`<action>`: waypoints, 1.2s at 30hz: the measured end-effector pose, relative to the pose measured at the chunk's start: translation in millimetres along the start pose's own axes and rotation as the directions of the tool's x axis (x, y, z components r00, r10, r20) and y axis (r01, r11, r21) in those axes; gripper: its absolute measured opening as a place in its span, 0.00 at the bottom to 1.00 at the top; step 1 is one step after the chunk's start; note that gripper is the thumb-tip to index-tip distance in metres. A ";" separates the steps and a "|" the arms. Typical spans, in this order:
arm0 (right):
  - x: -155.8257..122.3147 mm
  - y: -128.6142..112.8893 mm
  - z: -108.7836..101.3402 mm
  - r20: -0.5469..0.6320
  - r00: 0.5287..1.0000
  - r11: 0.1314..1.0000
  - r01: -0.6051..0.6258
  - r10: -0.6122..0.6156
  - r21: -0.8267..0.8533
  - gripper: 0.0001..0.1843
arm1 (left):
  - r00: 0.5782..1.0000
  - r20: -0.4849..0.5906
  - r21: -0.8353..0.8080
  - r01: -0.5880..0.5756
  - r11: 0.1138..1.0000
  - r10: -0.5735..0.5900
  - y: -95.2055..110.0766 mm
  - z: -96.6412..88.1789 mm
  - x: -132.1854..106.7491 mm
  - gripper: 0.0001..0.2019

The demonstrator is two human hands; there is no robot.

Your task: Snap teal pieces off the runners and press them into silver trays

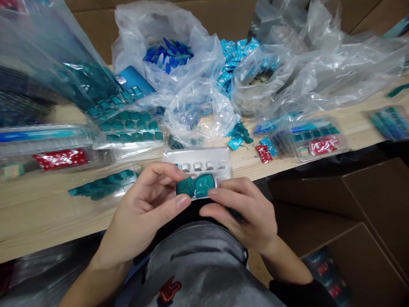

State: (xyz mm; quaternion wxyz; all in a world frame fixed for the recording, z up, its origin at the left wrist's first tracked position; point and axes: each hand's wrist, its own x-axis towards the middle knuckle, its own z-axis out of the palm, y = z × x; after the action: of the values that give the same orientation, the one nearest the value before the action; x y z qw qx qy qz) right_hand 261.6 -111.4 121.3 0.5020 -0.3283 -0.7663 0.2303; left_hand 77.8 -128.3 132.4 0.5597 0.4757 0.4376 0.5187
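A white plastic blister tray (204, 155) with moulded pockets stands tilted at the table's front edge. Two glossy teal pieces, a left one (185, 186) and a right one (204, 185), lie side by side against its lower part. My left hand (150, 200) is closed, its thumb and forefinger gripping the left piece at the tray's edge. With curled fingers, my right hand (244, 211) touches the edge of the right piece. Something dark shows under its palm, too hidden to name. Left of the tray, a strip of teal pieces (104, 184) rests in clear plastic.
Filled blister packs stand left (41, 147) and right (316, 138). Behind are a bag of blue pointed pieces (168, 55), blue sachets (236, 53), a blue phone (134, 81) and crumpled clear bags (332, 81). An open cardboard box (361, 251) sits below right.
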 end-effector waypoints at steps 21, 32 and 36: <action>11.9 -11.2 -3.7 0.176 0.939 0.795 -0.344 0.296 0.499 0.05 | 0.956 0.223 -0.269 0.247 0.931 -0.189 11.4 -0.8 0.1 0.07; 15.1 -6.8 4.9 0.351 0.790 0.310 -0.544 0.503 0.780 0.04 | 0.918 0.332 -0.309 0.324 0.894 -0.218 15.1 -3.7 0.9 0.07; 26.9 -1.2 -6.4 0.412 0.712 0.119 -0.567 0.569 0.815 0.10 | 0.925 0.309 -0.333 0.323 0.886 -0.221 14.4 -7.8 2.3 0.08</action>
State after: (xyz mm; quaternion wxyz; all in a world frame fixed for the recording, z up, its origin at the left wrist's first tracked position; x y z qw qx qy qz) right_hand 259.6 -92.3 141.3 0.4675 -0.2637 -0.3228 0.7796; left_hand 67.9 -125.2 145.4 0.7612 0.3566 0.3145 0.4411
